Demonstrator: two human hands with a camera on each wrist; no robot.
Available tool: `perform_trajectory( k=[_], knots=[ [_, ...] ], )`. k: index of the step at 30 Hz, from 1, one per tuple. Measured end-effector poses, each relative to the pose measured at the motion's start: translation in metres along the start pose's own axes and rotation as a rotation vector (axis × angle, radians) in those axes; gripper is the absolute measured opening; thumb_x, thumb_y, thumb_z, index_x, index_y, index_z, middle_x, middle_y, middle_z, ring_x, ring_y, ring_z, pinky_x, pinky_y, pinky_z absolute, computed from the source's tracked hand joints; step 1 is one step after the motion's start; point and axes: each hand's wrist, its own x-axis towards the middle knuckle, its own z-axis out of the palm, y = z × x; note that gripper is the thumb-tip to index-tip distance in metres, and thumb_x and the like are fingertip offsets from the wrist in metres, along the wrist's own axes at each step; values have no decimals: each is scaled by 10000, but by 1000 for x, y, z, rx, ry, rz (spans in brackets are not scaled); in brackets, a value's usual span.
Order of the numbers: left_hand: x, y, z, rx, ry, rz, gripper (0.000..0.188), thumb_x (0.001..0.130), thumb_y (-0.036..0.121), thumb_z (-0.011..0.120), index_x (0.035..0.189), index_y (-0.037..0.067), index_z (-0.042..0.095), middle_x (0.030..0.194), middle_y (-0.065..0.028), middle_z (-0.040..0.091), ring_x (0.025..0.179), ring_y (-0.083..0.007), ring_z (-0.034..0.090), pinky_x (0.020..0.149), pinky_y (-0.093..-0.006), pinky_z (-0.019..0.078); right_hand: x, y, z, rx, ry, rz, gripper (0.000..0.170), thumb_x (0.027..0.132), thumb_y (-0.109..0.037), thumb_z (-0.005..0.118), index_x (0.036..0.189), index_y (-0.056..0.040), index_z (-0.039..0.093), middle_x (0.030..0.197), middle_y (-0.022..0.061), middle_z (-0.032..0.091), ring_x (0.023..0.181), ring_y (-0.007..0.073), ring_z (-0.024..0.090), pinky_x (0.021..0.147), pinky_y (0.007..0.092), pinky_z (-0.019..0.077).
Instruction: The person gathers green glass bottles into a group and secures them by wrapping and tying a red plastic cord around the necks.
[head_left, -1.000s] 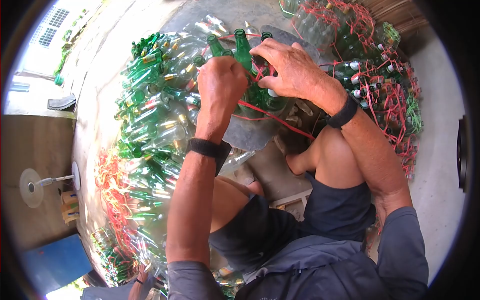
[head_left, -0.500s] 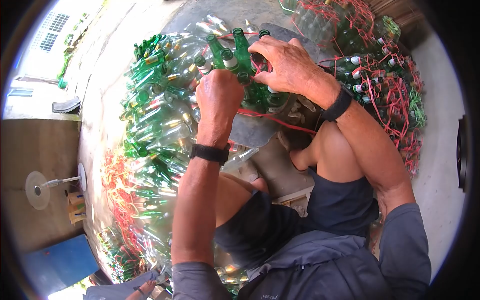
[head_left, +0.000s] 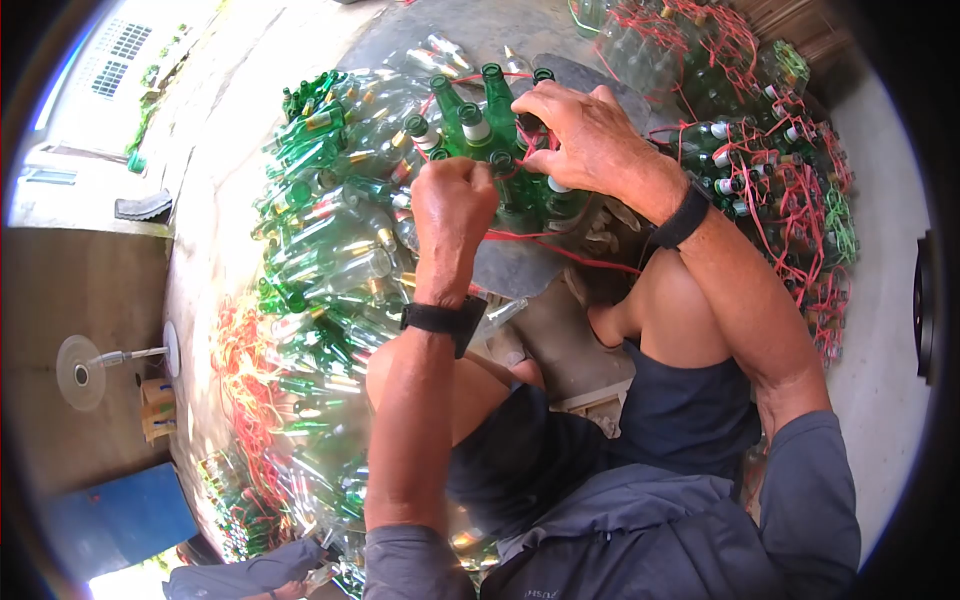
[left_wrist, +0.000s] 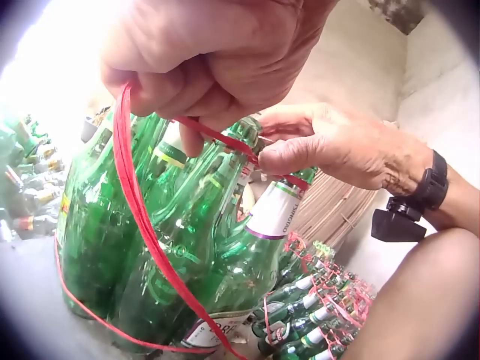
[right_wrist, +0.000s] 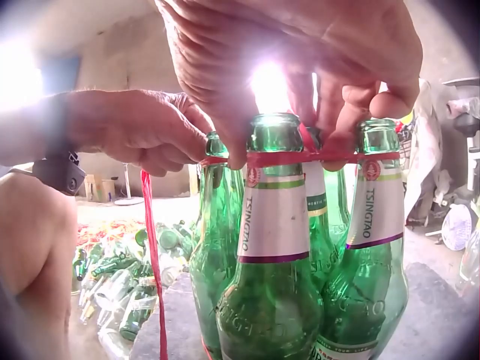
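Observation:
Several green beer bottles (right_wrist: pixel 274 300) stand upright in a tight bundle on a grey stone slab (head_left: pixel 500 268). A red plastic strap (left_wrist: pixel 142 202) runs round their necks, and another loop circles them lower down. My left hand (head_left: pixel 453 215) grips the strap's loose end in a fist at the near left side of the bundle; the end hangs down below it. My right hand (head_left: pixel 595 140) curls over the bottle necks on the right. Its thumb and fingers hold at the necks, against the strap; the bottles partly hide its fingertips in the right wrist view.
Loose bottles (head_left: pixel 335 235) lie heaped to the left, beside tangled red strap (head_left: pixel 245 390). Strapped bundles of bottles (head_left: pixel 760 170) stand to the right. A fan (head_left: pixel 85 373) and a blue panel (head_left: pixel 125 520) are at far left. Another person's arm shows at the bottom left.
My left fist has come down toward my body, uncovering more bottle necks. My right hand stays at the necks. The head view has shifted slightly.

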Motion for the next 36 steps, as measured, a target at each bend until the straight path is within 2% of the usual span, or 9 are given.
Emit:
perform_trajectory(
  k=[1,4,7,12,23,26,29,31,36],
  knots=[
    [-3,0,1,1,5,-2,260,921,174,701,833,-69,730,565,-128,557,546,-95,476,564,-349,448,1,-1,-1,3,-26,17,479,804,-249,787,1249,-108,683,1221,56,706,1153,269,679,924,487,442],
    [-14,-4,7,-317,61,-70,268,960,163,702,950,-94,772,676,43,650,602,-42,488,549,-274,402,1,-1,-2,0,-38,19,484,797,-239,788,1251,-111,681,1214,62,704,1157,267,675,928,482,440],
    [-22,-6,21,-443,185,-43,224,977,136,697,1024,-63,788,729,38,661,609,-35,500,554,-250,399,1,2,2,-10,-10,1,553,780,-240,859,1275,-128,639,1160,47,668,1042,265,666,922,455,421],
    [-40,-4,22,-564,219,-126,145,1008,115,702,1035,-20,745,703,84,599,600,6,452,522,-210,299,1,3,0,11,-28,13,518,791,-263,802,1268,-106,677,1231,71,695,1130,281,679,946,480,440],
    [-41,-16,19,-693,86,-302,222,972,138,729,1123,-20,770,867,-1,714,723,-41,576,635,-214,446,8,1,-14,42,-194,70,578,812,-342,816,1317,-105,665,1247,83,685,1078,300,687,1017,514,435],
    [-37,-23,27,-897,46,-362,236,965,125,735,1142,-27,773,898,-7,724,738,-45,585,639,-214,448,8,13,-12,63,-102,-23,518,870,-317,783,1320,-84,675,1241,97,695,1048,291,704,998,475,485],
    [-36,-26,28,-921,46,-346,235,959,121,741,1139,-25,779,909,0,728,745,-46,588,654,-216,456,13,16,-22,313,-201,121,390,945,-233,709,1290,-50,699,1207,119,728,1035,260,721,955,398,541],
    [-36,-25,27,-941,36,-341,229,957,120,745,1130,-24,785,916,6,729,759,-43,588,666,-212,455,19,26,-25,415,-68,21,299,982,-141,641,1245,-21,721,1157,137,755,1029,216,727,893,344,571],
    [-34,-25,31,-994,47,-369,216,953,121,751,1113,-20,791,916,15,726,766,-39,582,669,-210,448,32,26,-38,373,-41,35,262,991,-65,623,1223,-2,726,1095,131,781,986,179,729,883,341,571]
  ],
)
